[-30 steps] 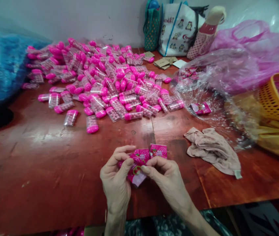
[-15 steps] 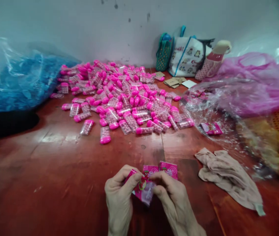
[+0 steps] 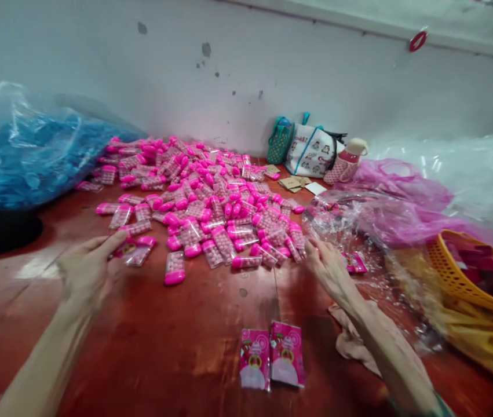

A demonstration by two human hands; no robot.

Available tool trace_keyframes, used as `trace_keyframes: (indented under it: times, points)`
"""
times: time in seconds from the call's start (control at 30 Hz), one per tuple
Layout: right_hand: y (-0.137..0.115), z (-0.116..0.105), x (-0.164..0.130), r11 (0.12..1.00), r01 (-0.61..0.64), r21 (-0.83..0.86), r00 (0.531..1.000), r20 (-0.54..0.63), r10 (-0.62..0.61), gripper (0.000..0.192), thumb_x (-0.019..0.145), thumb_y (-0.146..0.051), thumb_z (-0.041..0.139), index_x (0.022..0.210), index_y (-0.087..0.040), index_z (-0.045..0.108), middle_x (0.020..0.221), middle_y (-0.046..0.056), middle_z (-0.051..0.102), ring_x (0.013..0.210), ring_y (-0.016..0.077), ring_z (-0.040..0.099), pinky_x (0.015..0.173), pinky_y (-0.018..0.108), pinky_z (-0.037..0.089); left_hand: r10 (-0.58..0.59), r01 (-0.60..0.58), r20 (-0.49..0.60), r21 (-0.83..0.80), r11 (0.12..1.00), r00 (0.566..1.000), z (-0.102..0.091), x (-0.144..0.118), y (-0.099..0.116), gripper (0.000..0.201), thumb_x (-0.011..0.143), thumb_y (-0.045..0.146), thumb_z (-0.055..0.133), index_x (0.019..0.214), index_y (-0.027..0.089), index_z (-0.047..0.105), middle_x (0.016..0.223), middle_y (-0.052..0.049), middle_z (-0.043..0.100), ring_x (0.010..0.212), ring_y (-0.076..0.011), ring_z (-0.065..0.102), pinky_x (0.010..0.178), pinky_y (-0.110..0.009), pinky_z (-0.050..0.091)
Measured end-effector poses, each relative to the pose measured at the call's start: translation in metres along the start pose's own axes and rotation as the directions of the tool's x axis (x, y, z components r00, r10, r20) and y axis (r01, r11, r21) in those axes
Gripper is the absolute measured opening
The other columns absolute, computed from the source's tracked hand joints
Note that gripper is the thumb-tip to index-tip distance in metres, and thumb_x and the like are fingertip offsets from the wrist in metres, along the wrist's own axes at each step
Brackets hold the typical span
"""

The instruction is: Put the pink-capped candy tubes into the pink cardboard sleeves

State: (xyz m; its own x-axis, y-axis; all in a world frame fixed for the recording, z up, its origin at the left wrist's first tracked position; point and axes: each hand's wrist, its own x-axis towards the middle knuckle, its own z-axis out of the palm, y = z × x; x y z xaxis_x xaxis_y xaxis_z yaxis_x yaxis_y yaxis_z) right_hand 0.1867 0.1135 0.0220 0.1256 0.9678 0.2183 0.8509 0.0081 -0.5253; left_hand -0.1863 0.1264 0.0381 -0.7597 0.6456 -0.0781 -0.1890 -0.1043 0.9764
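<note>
Left hand (image 3: 85,266): thumb and fingers pinched on a pink packet (image 3: 123,250), held out at the left front of the heap, just beside a loose container (image 3: 143,251).
Right hand (image 3: 322,260): fingers bent, near the heap's right edge and the crumpled clear film (image 3: 348,223); it is blurred, and from where I stand I cannot tell whether it grips anything.
Flat packets (image 3: 255,359): two of them, pink and printed, side by side on the near part of the table, between the forearms.
Heap of containers (image 3: 224,243): clear, pink-capped, filled with pale pink balls, spread over the middle and back toward the wall, with a few strays at the front.
Tabletop (image 3: 176,341): glossy red-brown wood, a seam running through it, pale glare at the left.
Wall (image 3: 163,87): pale, flecked with dark spots; a red round tag (image 3: 418,41) hangs high at the right.
Left side: a clear bag of blue pieces (image 3: 46,156), bulging.
Along the wall: a teal dotted pouch (image 3: 279,142), a white tote (image 3: 311,153) and a bottle in a pink sleeve (image 3: 344,165), brown cards (image 3: 294,183) in front.
Right side: a pink plastic bag (image 3: 411,185), a yellow basket (image 3: 439,255) of dark pink things, and a beige cloth (image 3: 350,341) partly behind the right forearm.
</note>
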Motion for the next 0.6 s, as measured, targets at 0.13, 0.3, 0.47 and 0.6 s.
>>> trace_keyframes:
  times: [0.13, 0.3, 0.47, 0.6]
  points:
    - [0.006, 0.041, 0.047, 0.987, -0.132, -0.089, 0.987, -0.107, 0.122, 0.030, 0.091, -0.034, 0.053, 0.115, -0.016, 0.055, 0.122, 0.009, 0.055, 0.111, 0.0257, 0.052, 0.094, 0.050, 0.039, -0.050, 0.044, 0.066, 0.094, 0.995, 0.997, 0.035, 0.041, -0.028, 0.004, 0.078, 0.014, 0.065, 0.078, 0.011, 0.063, 0.072, 0.002, 0.063, 0.059, -0.0107, 0.059, 0.055, -0.026, 0.051]
    - [-0.013, 0.072, 0.043, 0.985, -0.128, -0.120, 0.989, -0.095, 0.117, 0.046, 0.090, -0.043, 0.049, 0.125, -0.014, 0.048, 0.127, 0.013, 0.052, 0.119, 0.0295, 0.045, 0.098, 0.051, 0.033, 0.005, -0.038, 0.230, 0.140, 0.989, 0.973, 0.064, 0.003, -0.072, 0.013, 0.069, 0.019, 0.073, 0.078, 0.012, 0.067, 0.067, 0.002, 0.063, 0.058, -0.0104, 0.056, 0.054, -0.023, 0.046]
    - [-0.044, 0.086, 0.006, 0.996, -0.051, -0.069, 0.999, 0.009, 0.051, 0.057, 0.094, -0.044, 0.033, 0.139, -0.011, 0.034, 0.144, 0.018, 0.036, 0.134, 0.0333, 0.024, 0.105, 0.053, 0.019, 0.054, -0.096, 0.310, 0.119, 0.988, 0.949, 0.068, -0.046, -0.088, 0.020, 0.058, 0.024, 0.077, 0.074, 0.014, 0.073, 0.062, 0.001, 0.067, 0.056, -0.0129, 0.057, 0.054, -0.023, 0.044]
    - [-0.062, 0.083, -0.009, 0.999, -0.008, -0.034, 0.996, 0.087, 0.011, 0.061, 0.091, -0.044, 0.041, 0.139, -0.008, 0.035, 0.144, 0.021, 0.036, 0.133, 0.0367, 0.027, 0.103, 0.055, 0.024, 0.093, -0.127, 0.303, 0.095, 0.987, 0.948, 0.062, -0.058, -0.088, 0.019, 0.058, 0.029, 0.077, 0.070, 0.015, 0.072, 0.059, 0.003, 0.065, 0.051, -0.0115, 0.054, 0.050, -0.023, 0.041]
